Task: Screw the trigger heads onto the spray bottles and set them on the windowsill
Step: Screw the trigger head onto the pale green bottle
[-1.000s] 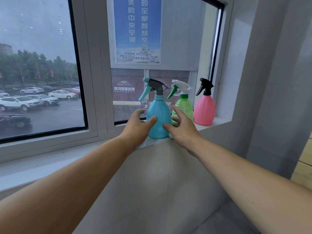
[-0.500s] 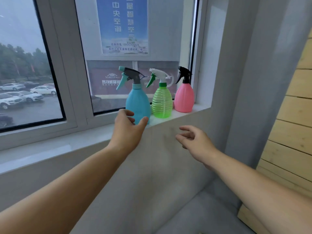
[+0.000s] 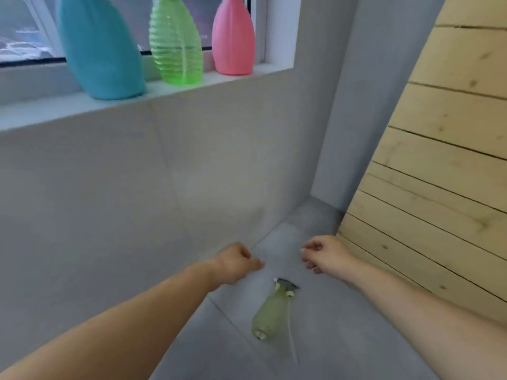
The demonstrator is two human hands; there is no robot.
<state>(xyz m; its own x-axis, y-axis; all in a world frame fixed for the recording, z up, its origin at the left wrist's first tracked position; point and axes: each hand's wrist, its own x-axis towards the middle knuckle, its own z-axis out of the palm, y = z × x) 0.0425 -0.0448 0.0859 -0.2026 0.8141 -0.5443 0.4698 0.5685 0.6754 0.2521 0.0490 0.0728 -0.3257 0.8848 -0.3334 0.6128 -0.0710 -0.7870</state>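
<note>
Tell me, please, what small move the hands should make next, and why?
Probably lower both hands to the pale green bottle on the floor. It lies on its side with its trigger head loose beside it, while three bottles already stand on the windowsill. The left hand and right hand hover empty above it.

You look down at a pale green bottle (image 3: pixel 267 314) lying on its side on the grey floor (image 3: pixel 343 338), a trigger head (image 3: pixel 286 287) beside it. Your left hand (image 3: pixel 236 263) and right hand (image 3: pixel 325 255) hover above it, fingers loosely curled, holding nothing. Blue (image 3: pixel 100 48), green (image 3: pixel 177 42) and pink (image 3: pixel 233 39) bottles stand on the windowsill (image 3: pixel 41 113).
</note>
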